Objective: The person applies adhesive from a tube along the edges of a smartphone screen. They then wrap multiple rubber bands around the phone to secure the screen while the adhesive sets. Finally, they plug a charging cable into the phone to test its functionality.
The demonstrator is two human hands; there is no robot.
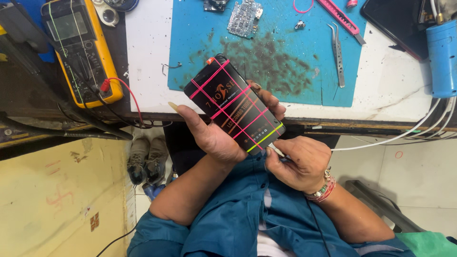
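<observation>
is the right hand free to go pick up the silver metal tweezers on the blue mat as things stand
Probably not at once. The right hand pinches a white cable plug at the black rectangular phone held by the left hand. The silver metal tweezers lie uncovered on the blue mat, so the path looks free.

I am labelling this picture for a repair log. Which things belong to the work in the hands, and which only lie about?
In hand:
- black phone screen panel with pink grid lines, held by the left hand
- white cable plug, pinched by the right hand

Lying about:
- tweezers
- yellow multimeter
- small circuit board
- pink cutter knife
- blue mat
</observation>
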